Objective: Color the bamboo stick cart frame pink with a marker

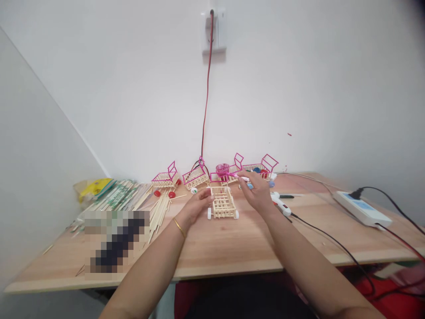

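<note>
In front of me stands a small cart (224, 204) built of pale wooden sticks, with white wheels at its corners. Its upper handle frame is pink. My left hand (198, 206), with a gold bangle at the wrist, grips the cart's left side by the fingertips. My right hand (256, 191) pinches a slim brush (244, 178) with a whitish handle; its pink tip is at the cart's handle frame. Just behind is a small cup (222, 169) stained pink. Exact contact between tip and frame is too small to tell.
Similar pink-edged carts (195, 177) line the wall. Loose sticks (160, 210), red caps (171, 195) and packed stick bundles (116, 195) lie left, near a pixelated patch. To the right are a white glue gun (281, 204) with its cord and a power strip (363, 210).
</note>
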The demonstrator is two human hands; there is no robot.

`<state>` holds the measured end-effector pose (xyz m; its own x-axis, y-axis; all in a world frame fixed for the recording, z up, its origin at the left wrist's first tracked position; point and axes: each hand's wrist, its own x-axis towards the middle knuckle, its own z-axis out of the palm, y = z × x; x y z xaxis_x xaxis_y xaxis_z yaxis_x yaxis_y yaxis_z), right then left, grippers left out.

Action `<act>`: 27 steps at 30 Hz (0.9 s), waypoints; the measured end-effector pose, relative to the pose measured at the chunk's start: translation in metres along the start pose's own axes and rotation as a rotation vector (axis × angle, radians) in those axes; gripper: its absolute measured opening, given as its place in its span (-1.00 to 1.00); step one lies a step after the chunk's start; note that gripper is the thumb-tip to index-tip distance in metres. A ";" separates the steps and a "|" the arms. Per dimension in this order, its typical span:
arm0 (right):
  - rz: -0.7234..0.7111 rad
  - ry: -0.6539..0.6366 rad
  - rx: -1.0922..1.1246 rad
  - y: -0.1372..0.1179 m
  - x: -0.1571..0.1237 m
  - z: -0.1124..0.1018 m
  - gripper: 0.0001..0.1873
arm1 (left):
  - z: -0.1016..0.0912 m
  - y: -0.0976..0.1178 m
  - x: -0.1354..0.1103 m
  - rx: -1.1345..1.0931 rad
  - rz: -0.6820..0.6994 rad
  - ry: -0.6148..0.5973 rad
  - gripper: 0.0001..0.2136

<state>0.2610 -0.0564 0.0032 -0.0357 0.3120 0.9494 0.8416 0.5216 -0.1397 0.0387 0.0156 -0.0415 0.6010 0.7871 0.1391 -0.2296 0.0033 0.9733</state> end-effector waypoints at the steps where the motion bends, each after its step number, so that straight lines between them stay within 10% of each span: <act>1: -0.003 -0.017 0.002 0.000 0.000 0.000 -0.85 | 0.000 0.000 0.000 0.005 0.001 0.001 -0.52; 27: -0.006 -0.004 0.012 0.000 -0.001 -0.001 -0.87 | 0.000 -0.002 0.002 -0.003 -0.001 -0.034 -0.50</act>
<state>0.2612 -0.0573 0.0022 -0.0431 0.3114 0.9493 0.8351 0.5328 -0.1369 0.0400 0.0172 -0.0434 0.6273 0.7653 0.1439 -0.2306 0.0061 0.9730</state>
